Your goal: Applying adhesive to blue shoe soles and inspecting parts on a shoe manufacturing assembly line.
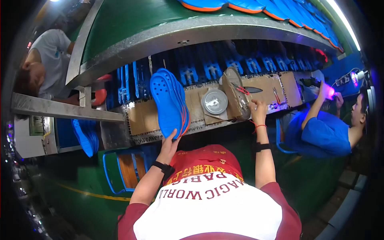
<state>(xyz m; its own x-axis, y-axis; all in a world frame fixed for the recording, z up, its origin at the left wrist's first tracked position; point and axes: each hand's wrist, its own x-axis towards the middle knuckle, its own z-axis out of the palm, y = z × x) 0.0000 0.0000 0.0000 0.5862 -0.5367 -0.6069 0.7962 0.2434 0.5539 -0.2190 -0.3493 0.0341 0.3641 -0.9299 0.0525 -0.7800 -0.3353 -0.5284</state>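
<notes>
A stack of blue foam shoe soles (pixel 165 102), with holes at the toe end and red-orange edges, lies on the cardboard-covered bench. My left hand (pixel 170 145) grips its near heel end, the thumb over the top sole. My right hand (pixel 258 111) is over the bench's near edge, beside an open cardboard box (pixel 236 96). Its fingers are curled together; what they hold, if anything, is too small to make out. Red-handled scissors (pixel 242 90) lie at the box's right rim. A dark pointed blade (pixel 253 90) and a small red-handled tool (pixel 276 95) lie further right.
A round whitish tub (pixel 215 101) stands left of the box. Behind is a metal-edged green conveyor (pixel 132 24) carrying blue-and-orange soles (pixel 256 5). A co-worker in blue (pixel 326 130) holds a glowing purple light at right; another person (pixel 50 60) is far left. A blue-framed stool (pixel 125 171) stands below.
</notes>
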